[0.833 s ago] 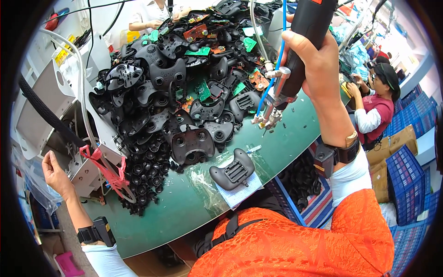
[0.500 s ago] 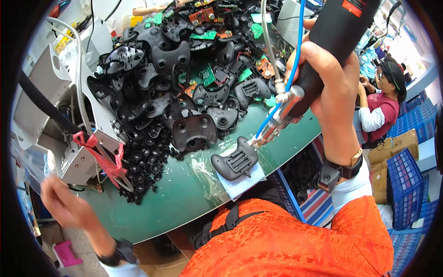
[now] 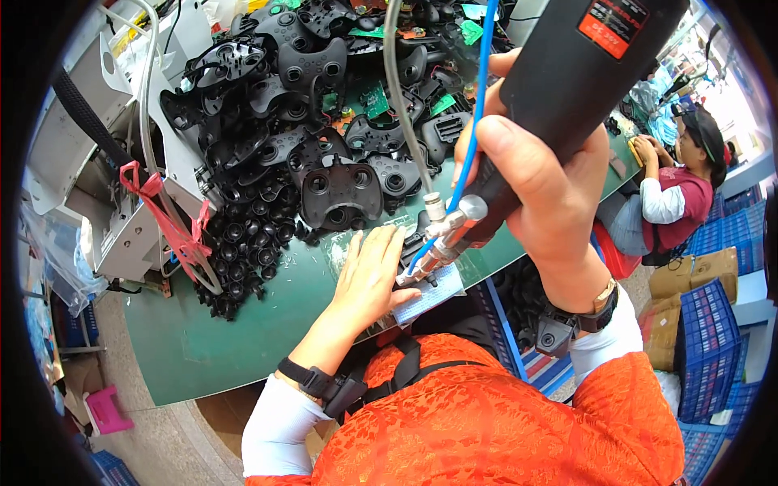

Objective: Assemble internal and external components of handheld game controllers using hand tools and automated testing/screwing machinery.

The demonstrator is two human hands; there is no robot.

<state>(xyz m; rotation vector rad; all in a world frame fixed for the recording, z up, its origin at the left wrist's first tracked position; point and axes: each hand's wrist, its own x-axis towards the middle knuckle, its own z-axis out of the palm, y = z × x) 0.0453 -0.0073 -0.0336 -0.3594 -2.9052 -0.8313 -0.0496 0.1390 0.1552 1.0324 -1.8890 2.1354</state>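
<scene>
My right hand (image 3: 543, 182) is wrapped round a thick black powered screwdriver (image 3: 583, 81), tilted down to the left. Its metal nose (image 3: 442, 243) points at a black game controller shell (image 3: 412, 245), and the tip's exact contact is hidden. A blue hose (image 3: 478, 113) and a clear grey hose (image 3: 403, 105) run to that nose. My left hand (image 3: 366, 279) lies over the shell's left side, fingers stretched out and thumb apart, covering much of it. Beneath the shell is a pale blue-white pad (image 3: 433, 301) on the green table (image 3: 243, 356).
A big heap of black controller shells (image 3: 312, 65) and green boards fills the table's far side, with small round black parts (image 3: 243, 251) beside it. A grey metal machine (image 3: 134, 235) stands left. At right, another person (image 3: 677, 186) sits near stacked blue crates (image 3: 713, 340).
My left hand has come in from the far left onto the controller shell. The screwdriver has moved left and down, its nose now over the shell.
</scene>
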